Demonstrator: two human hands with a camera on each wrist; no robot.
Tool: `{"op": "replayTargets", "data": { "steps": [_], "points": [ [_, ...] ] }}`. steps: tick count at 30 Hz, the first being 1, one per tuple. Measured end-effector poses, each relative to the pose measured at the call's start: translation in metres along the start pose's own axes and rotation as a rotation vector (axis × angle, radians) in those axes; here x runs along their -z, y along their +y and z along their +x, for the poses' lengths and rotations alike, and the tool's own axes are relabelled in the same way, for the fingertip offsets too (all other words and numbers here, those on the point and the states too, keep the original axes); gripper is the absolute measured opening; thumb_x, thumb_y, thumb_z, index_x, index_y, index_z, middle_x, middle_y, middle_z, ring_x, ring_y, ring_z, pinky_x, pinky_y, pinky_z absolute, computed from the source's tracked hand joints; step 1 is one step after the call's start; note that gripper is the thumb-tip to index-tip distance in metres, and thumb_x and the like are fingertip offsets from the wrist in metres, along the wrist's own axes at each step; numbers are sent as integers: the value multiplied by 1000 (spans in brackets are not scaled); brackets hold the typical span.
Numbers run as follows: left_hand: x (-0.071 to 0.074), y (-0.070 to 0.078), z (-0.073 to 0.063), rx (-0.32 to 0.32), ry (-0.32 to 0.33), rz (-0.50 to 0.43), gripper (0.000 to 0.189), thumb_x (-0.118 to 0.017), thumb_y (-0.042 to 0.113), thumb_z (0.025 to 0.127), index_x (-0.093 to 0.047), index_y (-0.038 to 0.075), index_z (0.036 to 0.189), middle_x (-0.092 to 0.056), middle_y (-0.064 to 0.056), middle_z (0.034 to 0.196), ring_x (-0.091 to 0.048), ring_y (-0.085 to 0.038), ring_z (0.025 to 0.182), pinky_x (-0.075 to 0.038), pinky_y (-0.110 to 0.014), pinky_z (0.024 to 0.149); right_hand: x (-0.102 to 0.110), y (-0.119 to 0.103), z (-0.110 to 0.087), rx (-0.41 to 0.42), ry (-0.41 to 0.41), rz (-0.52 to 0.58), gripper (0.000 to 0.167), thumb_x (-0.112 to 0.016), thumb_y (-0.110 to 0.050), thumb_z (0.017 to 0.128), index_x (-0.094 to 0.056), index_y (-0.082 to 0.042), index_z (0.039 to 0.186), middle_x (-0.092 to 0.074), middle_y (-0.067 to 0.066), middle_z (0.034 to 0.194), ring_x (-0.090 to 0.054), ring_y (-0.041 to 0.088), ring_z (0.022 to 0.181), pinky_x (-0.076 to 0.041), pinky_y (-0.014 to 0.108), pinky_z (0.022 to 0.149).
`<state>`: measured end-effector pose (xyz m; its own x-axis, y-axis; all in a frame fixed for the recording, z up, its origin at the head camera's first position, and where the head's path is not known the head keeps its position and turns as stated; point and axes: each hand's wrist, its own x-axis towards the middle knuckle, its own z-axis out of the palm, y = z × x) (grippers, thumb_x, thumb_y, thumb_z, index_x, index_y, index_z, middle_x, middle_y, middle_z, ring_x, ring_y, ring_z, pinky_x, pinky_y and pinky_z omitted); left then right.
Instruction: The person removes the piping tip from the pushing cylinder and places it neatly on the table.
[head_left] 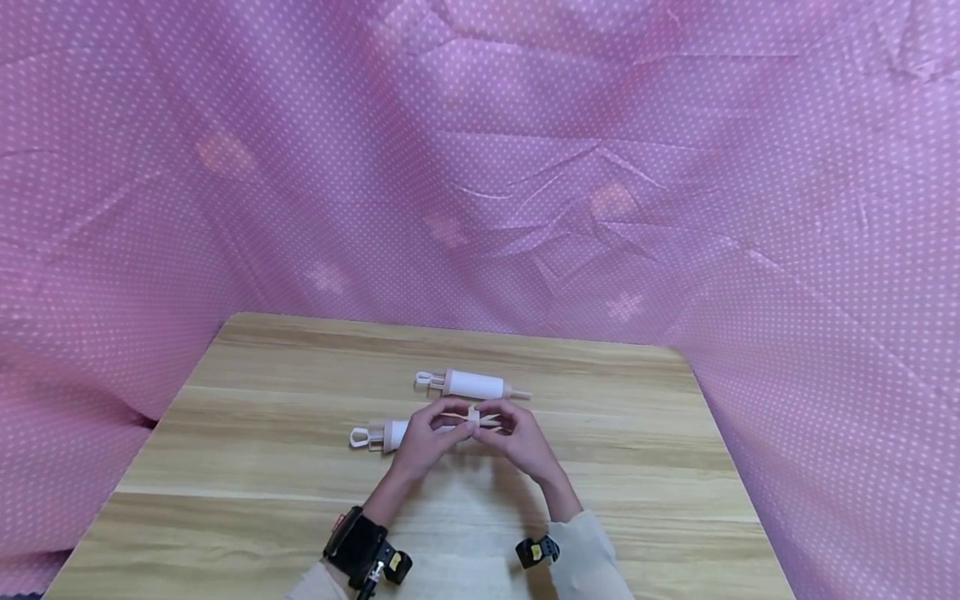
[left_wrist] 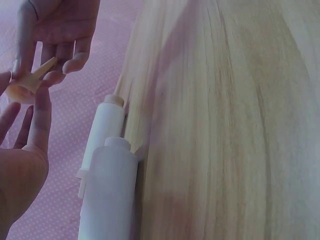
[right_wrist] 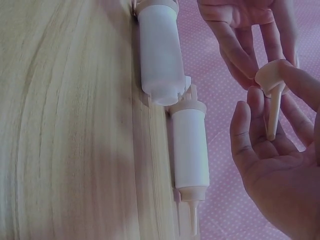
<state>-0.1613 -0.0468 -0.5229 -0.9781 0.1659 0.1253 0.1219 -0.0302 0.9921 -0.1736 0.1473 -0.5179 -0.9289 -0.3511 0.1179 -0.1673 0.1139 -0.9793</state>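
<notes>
Both hands (head_left: pixel 423 446) (head_left: pixel 527 446) arched, fingers (left_wrist: pixel 40 120) pinching cap (right_wrist: pixel 269 74)

Small cream cap (right_wrist: pixel 269 76), slim-spouted, held aloft

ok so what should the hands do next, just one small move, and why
Probably bring the nozzle piece to the bare neck of the nearer tube: the left hand and right hand hold it up, and the farther tube already wears a similar nozzle.
</notes>
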Motion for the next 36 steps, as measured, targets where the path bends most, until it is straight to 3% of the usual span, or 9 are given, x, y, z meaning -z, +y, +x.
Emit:
{"op": "replayTargets", "data": {
  "steps": [7,16,22,25,30,33,36],
  "points": [
    [-1,1,0,0,7,9,31,-79,7,88,-69,2,118,-67,-18,116,-66,-38,105,-56,-30,86,1,1,-1,1,-16,18,33,-75,-2,90,-65,3,121,-66,19,118,-65,33,107,-56,35,91],
    [0,1,-3,17,26,10,31,-80,8,87,-70,2,116,-66,-16,116,-67,-32,104,-56,-29,82,7,7,-7,-63,-44,49,34,-73,-3,92,-63,5,123,-65,20,119,-67,19,96,-58,33,84],
    [1,1,-3,20,24,1,33,-81,9,87,-69,2,117,-67,-16,115,-68,-30,103,-56,-30,81,10,11,-12,-80,-45,114,31,-68,-2,96,-61,10,123,-64,24,116,-69,26,93,-55,55,91],
    [1,1,-3,17,27,-14,33,-80,7,87,-69,0,117,-67,-17,114,-68,-30,102,-56,-29,80,11,12,-13,-102,-39,147,30,-66,-5,98,-60,10,123,-64,24,114,-69,32,95,-53,58,92],
    [1,2,-3,18,34,-24,34,-80,6,87,-68,-4,117,-67,-17,113,-68,-29,101,-56,-27,78,12,15,-14,-122,-22,141,32,-66,-10,99,-61,10,123,-63,29,111,-67,40,97,-57,48,89],
    [2,2,-3,16,37,-25,35,-80,5,87,-67,-5,118,-67,-18,113,-68,-30,102,-56,-27,79,13,17,-14,-122,-11,133,33,-66,-9,99,-60,12,123,-63,31,109,-68,38,94,-59,41,85],
    [3,3,-3,21,41,-28,34,-80,5,87,-68,-4,117,-66,-18,114,-67,-31,103,-56,-27,78,14,17,-14,-120,5,133,32,-67,-8,98,-60,13,122,-63,31,107,-67,35,91,-59,45,85]
  ]
}}
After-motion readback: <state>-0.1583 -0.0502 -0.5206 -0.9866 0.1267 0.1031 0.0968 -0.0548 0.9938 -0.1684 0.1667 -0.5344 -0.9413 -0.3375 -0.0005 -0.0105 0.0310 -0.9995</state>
